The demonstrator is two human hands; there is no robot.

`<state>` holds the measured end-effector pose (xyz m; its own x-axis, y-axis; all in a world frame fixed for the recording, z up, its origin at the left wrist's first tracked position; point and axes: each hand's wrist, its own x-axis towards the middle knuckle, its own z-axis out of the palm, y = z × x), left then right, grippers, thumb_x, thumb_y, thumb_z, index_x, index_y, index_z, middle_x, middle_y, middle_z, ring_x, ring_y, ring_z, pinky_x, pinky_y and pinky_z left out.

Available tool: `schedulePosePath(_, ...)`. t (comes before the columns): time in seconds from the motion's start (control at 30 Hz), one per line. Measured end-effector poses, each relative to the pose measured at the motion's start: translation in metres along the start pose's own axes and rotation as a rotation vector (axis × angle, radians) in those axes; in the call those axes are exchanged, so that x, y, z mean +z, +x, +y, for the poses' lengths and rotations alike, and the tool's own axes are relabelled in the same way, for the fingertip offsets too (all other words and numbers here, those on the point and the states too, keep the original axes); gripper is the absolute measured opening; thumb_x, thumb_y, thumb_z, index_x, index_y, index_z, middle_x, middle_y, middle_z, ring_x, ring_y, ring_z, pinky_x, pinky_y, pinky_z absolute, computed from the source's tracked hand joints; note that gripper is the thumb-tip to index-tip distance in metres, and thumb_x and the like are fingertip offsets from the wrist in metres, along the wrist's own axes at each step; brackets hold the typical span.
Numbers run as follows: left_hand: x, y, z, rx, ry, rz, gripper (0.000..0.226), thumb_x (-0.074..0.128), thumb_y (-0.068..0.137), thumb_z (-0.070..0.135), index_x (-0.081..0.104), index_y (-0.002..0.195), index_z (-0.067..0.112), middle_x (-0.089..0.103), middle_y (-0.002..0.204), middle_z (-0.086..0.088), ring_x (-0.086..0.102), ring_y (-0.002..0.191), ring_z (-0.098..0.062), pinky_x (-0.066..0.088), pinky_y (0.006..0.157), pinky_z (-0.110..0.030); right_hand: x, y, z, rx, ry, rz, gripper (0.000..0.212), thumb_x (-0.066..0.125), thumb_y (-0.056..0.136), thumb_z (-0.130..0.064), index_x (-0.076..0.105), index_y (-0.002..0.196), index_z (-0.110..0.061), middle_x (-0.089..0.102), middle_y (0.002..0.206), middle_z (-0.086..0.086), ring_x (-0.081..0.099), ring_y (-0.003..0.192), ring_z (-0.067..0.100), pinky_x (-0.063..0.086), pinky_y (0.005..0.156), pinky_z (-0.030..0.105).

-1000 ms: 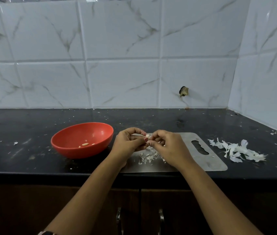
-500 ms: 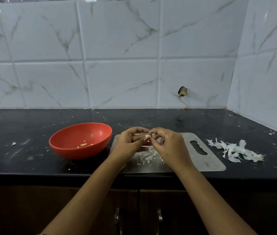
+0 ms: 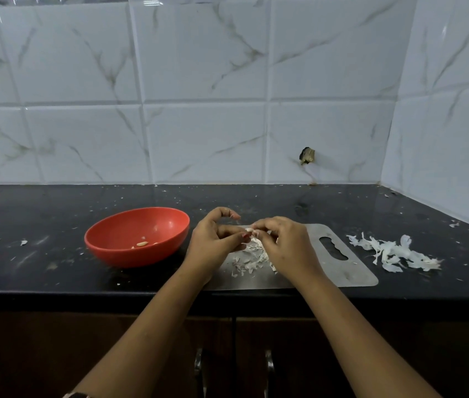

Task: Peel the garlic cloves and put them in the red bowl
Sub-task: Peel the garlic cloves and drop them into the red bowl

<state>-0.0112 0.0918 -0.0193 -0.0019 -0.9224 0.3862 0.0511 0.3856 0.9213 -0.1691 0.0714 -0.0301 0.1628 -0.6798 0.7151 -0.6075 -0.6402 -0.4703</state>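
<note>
Forefinger of the left hand (image 3: 213, 245) lifts clear now, arching above the garlic clove (image 3: 250, 231). Both hands pinch that clove over the steel board (image 3: 351, 271). The right hand (image 3: 287, 248) curls tight, tugging skin. Peeling looks unfinished; the red bowl (image 3: 118, 254) waits just left, peeled cloves (image 3: 142, 244) inside.

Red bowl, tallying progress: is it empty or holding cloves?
Not empty: the red bowl sits upright with at least one peeled clove on its floor.

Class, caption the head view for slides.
Left hand and right hand pinch a garlic clove above steel board, beside red bowl.
</note>
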Motion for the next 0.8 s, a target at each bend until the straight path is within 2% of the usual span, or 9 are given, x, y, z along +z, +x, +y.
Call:
schedulePosePath(0.13, 0.0, -0.001, 0.001, 0.002, -0.01, -0.008, 0.027, 0.068, 0.083, -0.005, 0.053, 0.101, 0.009, 0.074, 0.078, -0.013, 0.072, 0.074, -0.022, 0.055, 0.064, -0.026, 0.0, 0.0, 0.0, -0.024, 0.001, 0.016, 0.013, 0.068, 0.088, -0.012, 0.076, 0.097, -0.017, 0.071, 0.09, -0.005, 0.06, 0.076, 0.003, 0.047, 0.068, 0.014)
schedulePosePath(0.27, 0.0, -0.001, 0.002, -0.018, -0.007, -0.017, 0.027, 0.069, 0.083, -0.002, 0.055, 0.103, 0.011, 0.075, 0.08, -0.012, 0.073, 0.077, -0.023, 0.055, 0.063, -0.026, 0.0, 0.0, 0.0, -0.013, 0.008, 0.036, 0.011, 0.07, 0.087, -0.013, 0.076, 0.095, -0.017, 0.071, 0.088, -0.006, 0.053, 0.067, -0.003, 0.044, 0.065, 0.012)
schedulePosePath(0.53, -0.004, 0.002, -0.004, -0.007, 0.026, 0.005, 0.027, 0.062, 0.083, -0.012, 0.051, 0.098, 0.006, 0.071, 0.07, -0.013, 0.069, 0.069, -0.023, 0.054, 0.064, -0.029, 0.002, 0.0, -0.001, -0.047, -0.053, -0.008, 0.012, 0.071, 0.086, -0.014, 0.076, 0.097, -0.016, 0.068, 0.084, -0.006, 0.05, 0.063, -0.004, 0.038, 0.062, 0.008)
schedulePosePath(0.67, -0.004, 0.004, -0.006, -0.02, 0.048, -0.006, 0.025, 0.063, 0.084, -0.008, 0.054, 0.097, 0.011, 0.072, 0.079, -0.017, 0.071, 0.078, -0.028, 0.055, 0.068, -0.033, 0.002, 0.0, -0.001, -0.056, -0.063, 0.001, 0.012, 0.071, 0.086, -0.014, 0.076, 0.096, -0.018, 0.068, 0.084, -0.005, 0.053, 0.065, 0.002, 0.045, 0.063, 0.017)
schedulePosePath(0.8, -0.005, 0.005, -0.008, -0.021, 0.051, -0.002, 0.024, 0.063, 0.084, -0.006, 0.054, 0.097, 0.012, 0.072, 0.08, -0.016, 0.071, 0.078, -0.029, 0.056, 0.071, -0.038, 0.001, 0.0, 0.0, -0.055, -0.067, 0.0, 0.012, 0.071, 0.086, -0.013, 0.076, 0.097, -0.017, 0.068, 0.085, -0.005, 0.054, 0.066, 0.002, 0.043, 0.062, 0.014)
